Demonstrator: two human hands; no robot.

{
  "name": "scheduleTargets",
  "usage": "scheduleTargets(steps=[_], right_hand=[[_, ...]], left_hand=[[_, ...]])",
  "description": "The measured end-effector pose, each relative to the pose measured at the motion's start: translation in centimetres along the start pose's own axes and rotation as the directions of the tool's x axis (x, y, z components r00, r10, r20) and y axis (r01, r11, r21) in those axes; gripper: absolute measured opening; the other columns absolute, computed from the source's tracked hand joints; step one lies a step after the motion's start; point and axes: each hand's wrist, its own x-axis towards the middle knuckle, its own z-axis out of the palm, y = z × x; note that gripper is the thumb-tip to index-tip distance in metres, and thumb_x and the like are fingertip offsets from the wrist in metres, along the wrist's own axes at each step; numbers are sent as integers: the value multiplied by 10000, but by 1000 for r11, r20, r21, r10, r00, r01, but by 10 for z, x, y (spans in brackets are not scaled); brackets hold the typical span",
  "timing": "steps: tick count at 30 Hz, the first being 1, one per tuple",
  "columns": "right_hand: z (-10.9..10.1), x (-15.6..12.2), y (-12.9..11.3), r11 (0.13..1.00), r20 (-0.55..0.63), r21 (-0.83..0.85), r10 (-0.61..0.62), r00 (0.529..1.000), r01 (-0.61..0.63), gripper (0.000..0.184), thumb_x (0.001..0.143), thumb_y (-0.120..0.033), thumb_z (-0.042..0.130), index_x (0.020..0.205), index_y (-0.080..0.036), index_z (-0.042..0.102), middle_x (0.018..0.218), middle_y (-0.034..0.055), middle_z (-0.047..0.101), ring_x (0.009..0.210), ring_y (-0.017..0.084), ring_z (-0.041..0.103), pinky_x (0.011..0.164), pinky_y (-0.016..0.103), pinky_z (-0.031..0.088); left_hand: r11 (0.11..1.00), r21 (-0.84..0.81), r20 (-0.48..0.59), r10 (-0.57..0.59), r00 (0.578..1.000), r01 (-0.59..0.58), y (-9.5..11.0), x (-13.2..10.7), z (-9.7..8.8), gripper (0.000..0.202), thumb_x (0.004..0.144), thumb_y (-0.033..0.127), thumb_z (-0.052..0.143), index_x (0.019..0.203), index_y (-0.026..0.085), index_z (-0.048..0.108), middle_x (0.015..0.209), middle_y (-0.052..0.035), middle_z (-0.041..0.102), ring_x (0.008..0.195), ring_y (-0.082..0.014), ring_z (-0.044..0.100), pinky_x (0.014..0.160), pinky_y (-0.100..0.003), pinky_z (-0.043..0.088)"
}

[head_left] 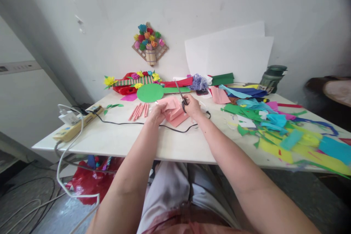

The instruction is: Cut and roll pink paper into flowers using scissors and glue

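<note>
Pink paper point(172, 103): folded piece, at the near middle of the table point(115, 140), raised in the left hand point(158, 112); thumb and fingers pinched together on its left side.

Scissors point(184, 106): dark handles, in the right hand point(192, 105); fingers closed about the handles, blades pointing up and away, just beside the pink paper. Gap between the blades: cannot be told.

Pink sheet point(177, 118): beneath the hands, partly covered.

Pink rolls point(139, 111): several, slim, lying side by side left of the left hand.

Black cable point(123, 123): runs across the table, nearer the person than the rolls.

Green paper disc point(150, 93): flat, behind the rolls, with a green strip reaching right.

Flowered panel point(134, 81): woven, edged with paper blooms, behind the disc.

Paper scraps point(263, 117): mixed colours, loosely heaped at right.

Bottle point(272, 77): dark green, lidded, upright at the far right; contents cannot be told.

Power strip point(78, 126): yellowish, left edge, with a white adapter point(69, 117) seated in it.

Small basket point(150, 57): slatted, mounted on the wall, filled with many-coloured flowers point(147, 37).

Red bag point(91, 182): shiny plastic, below the table at left; blue and multicoloured items show at its top, the remainder hidden.
</note>
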Motion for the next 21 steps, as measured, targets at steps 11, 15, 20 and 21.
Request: scheduleTargets(steps=[11,15,20,21], right_hand=[[-2,-2,-4,991,35,-104,-75,997,78,277,726,-215,568,1000,-240,599,777,1,707,782,192,648,710,280,459],[-2,-1,-2,997,21,-76,-15,1000,17,277,721,-207,569,994,-242,597,786,2,707,776,194,649,699,281,468],[-4,1,2,996,-13,-13,84,996,-84,282,699,-233,613,980,-236,596,800,10,705,765,193,649,701,294,477],[-4,2,3,996,-16,5,89,996,-89,286,688,-241,628,973,-234,596,794,8,703,764,191,649,704,297,479]], left_hand=[[997,74,143,10,990,-21,-2,2,-5,191,704,61,600,878,118,652,779,-73,703,698,-169,665,738,-294,563],[999,35,112,20,994,-24,-4,8,-10,270,692,59,633,955,122,634,795,-62,709,791,-187,679,793,-311,552],[998,-1,166,61,984,-62,-2,8,-10,274,736,58,600,996,133,635,904,-66,713,875,-188,670,861,-325,531],[997,-14,128,78,989,-76,-2,8,-9,246,746,52,587,972,135,639,878,-58,713,859,-180,671,864,-325,530]])
